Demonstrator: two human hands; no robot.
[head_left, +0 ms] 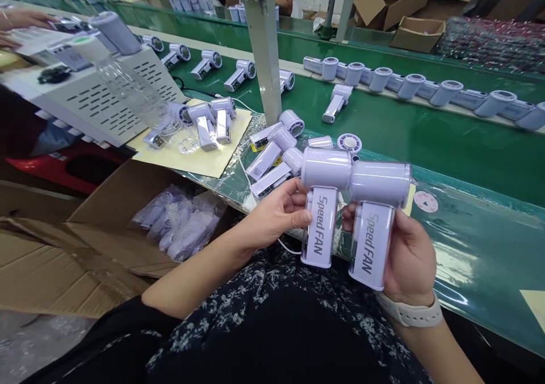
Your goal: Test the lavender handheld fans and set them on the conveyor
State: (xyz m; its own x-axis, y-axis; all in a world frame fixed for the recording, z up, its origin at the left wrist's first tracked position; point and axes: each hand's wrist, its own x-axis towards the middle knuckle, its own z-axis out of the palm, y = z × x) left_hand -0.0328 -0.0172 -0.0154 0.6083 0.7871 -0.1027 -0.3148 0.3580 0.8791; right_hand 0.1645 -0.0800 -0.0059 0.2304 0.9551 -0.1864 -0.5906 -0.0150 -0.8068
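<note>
In the head view, my left hand (279, 214) holds a lavender handheld fan (322, 225) upright by its handle, thumb on the front. My right hand (411, 253) is wrapped round the handle of a second lavender fan (370, 245), just to the right. Both handles read "Speed FAN", and the two fan heads touch or nearly touch. The second fan seems to have a clear cover over it. Behind them, several loose fans (268, 160) lie in a pile on the table edge, beside a round fan head (349, 143).
A green conveyor (289, 103) carries spaced fans; a row of fans (413, 86) lines its far side. A metal post (264, 49) rises behind the pile. At left are a slotted metal box (128, 95), yellow paper (213, 160) with fans, and a carton (114, 202) of bagged parts.
</note>
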